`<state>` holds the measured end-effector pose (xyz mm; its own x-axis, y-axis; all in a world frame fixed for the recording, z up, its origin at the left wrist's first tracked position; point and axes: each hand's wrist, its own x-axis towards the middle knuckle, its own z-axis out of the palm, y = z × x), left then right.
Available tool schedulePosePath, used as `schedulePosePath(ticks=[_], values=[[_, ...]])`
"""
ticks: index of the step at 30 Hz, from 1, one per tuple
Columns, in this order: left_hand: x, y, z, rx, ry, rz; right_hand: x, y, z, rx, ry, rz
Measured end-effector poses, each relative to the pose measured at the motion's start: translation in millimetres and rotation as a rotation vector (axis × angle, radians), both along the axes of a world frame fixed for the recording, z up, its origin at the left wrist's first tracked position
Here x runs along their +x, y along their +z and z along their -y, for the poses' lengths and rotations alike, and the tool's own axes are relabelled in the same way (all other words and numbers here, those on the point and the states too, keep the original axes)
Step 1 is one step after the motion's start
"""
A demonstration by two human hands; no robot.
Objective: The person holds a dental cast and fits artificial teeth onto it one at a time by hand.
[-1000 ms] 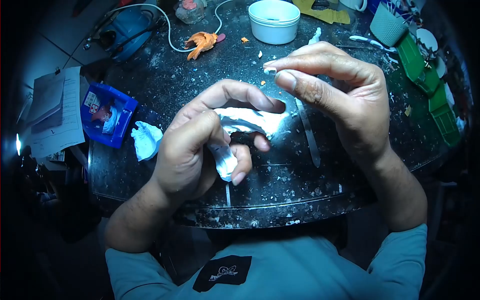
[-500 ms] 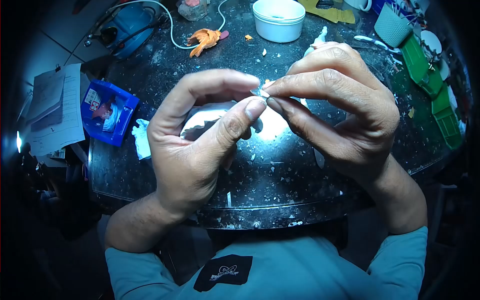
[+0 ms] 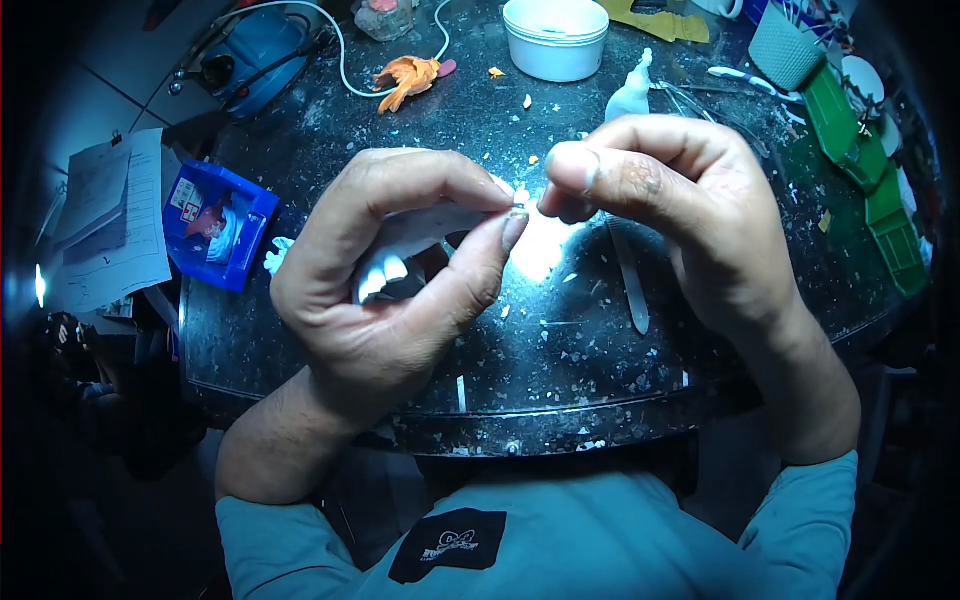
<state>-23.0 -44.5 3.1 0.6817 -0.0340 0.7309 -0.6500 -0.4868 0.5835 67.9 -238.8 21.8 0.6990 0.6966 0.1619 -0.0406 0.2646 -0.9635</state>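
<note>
My left hand (image 3: 385,255) is closed, its thumb and index fingertip pinching a small shiny whitish piece (image 3: 520,200) over a bright spot of light. A larger white piece (image 3: 385,272) with a jagged edge, plaster-like, sits in the curl of the same hand, partly hidden by the fingers. Just to the right, my right hand (image 3: 680,200) has its thumb and fingers pressed together, a small gap from the pinched piece. Whatever those fingers may hold is hidden. Under the right hand a slim metal blade-like tool (image 3: 630,280) lies on the dark table (image 3: 560,370).
A white tub (image 3: 556,45), a white squeeze bottle (image 3: 631,92) and an orange lump (image 3: 405,80) stand farther back. At left are a blue bin (image 3: 225,265) and papers (image 3: 115,220). Green trays (image 3: 845,135) line the right. Pale scraps dot the table.
My right hand has drawn back from the left fingertips and rolled, uncovering the bottle and the metal tool. My left hand has turned slightly, showing more of the white piece in it.
</note>
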Motion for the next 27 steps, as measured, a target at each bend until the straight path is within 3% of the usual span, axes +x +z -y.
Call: schedulePosePath(ticks=[9, 21, 27], values=[[2.9, 7.0, 1.7, 0.291, 0.037, 0.17, 3.7, 0.0, 2.7, -0.085, 0.108, -0.123], [6.0, 5.1, 0.5, 0.329, -0.027, 0.153, 8.9, 0.7, 6.8, -0.111, 0.166, -0.104], [1.0, 3.0, 4.7, -0.106, -0.073, -0.23, 11.7, 0.9, 9.0, -0.043, 0.039, -0.014]])
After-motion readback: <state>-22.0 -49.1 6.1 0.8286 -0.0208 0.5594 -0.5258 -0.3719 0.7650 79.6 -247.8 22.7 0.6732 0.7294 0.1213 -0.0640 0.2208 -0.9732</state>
